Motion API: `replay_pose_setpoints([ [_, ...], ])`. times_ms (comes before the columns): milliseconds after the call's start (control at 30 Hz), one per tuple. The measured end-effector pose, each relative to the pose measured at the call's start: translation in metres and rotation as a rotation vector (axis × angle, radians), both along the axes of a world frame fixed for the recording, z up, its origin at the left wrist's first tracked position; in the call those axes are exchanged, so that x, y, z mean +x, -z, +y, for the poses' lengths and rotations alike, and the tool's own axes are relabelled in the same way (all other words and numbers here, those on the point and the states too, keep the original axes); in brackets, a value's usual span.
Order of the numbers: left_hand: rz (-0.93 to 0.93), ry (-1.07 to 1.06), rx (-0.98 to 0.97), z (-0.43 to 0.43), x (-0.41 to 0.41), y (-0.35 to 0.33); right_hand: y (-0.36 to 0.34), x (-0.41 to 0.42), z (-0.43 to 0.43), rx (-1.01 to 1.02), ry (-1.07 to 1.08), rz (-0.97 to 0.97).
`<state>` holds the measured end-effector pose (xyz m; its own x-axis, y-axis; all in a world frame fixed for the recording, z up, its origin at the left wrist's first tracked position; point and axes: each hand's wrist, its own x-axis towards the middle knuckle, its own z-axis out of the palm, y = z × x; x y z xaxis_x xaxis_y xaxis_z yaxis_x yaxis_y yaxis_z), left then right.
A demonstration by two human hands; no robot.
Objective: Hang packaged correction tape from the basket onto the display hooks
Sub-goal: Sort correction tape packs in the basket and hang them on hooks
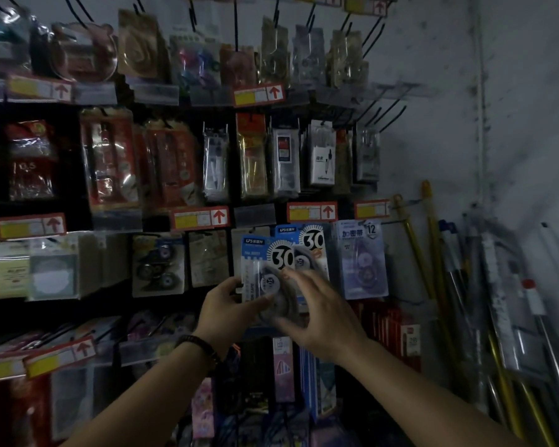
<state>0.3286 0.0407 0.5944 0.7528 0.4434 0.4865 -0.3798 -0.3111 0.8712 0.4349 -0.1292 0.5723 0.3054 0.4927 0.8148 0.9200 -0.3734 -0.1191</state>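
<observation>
Your left hand (231,304) grips the pack (265,266) by its lower left edge, holding it up against the rack, just before the hung pack (310,243), likely to line its hole with the hook, which is hidden. Your right hand (317,312), fingers spread, steadies its blister front. Both arms reach forward and up.

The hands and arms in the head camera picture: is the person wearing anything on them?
Both forearms are bare, no sleeves or gloves in view. The left hand has a dark beaded bracelet round its wrist. The right hand shows no watch, ring or band.
</observation>
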Motion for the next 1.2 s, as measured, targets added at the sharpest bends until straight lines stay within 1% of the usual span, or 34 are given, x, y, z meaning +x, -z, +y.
replay_pose_setpoints([
  [133,0.034,0.040,0.021,-0.015,0.011,0.000,0.006,-0.003,-0.006,0.002,-0.026,0.035],
  [200,0.055,0.009,0.075,-0.017,0.016,-0.001,0.007,0.000,-0.008,0.033,-0.014,0.042],
  [267,0.059,-0.056,0.149,-0.016,0.019,-0.003,0.007,0.006,-0.011,0.073,0.053,0.031],
  [333,0.060,-0.146,0.300,-0.014,0.017,-0.006,0.005,0.012,-0.013,0.113,0.138,0.029],
  [433,0.070,-0.281,0.619,-0.009,0.010,-0.006,-0.001,0.014,-0.010,0.144,0.209,0.061],
  [500,0.078,-0.318,0.706,-0.005,0.007,-0.004,-0.006,0.014,-0.003,0.141,0.243,0.059],
  [633,0.121,-0.318,0.760,0.003,0.006,0.000,-0.012,0.018,0.010,0.116,0.312,0.037],
  [733,0.138,-0.308,0.765,0.007,0.004,0.002,-0.012,0.019,0.014,0.102,0.367,0.021],
  [867,0.153,-0.299,0.787,0.011,0.005,0.003,-0.013,0.021,0.016,0.138,0.371,0.040],
  [1000,0.136,-0.290,0.794,0.014,0.003,0.008,-0.009,0.025,0.016,0.110,0.346,0.037],
  [1100,0.133,-0.279,0.825,0.015,0.001,0.014,-0.007,0.027,0.014,0.133,0.346,0.054],
  [1200,0.152,-0.273,0.853,0.016,0.000,0.014,-0.009,0.030,0.013,0.072,0.387,0.027],
])
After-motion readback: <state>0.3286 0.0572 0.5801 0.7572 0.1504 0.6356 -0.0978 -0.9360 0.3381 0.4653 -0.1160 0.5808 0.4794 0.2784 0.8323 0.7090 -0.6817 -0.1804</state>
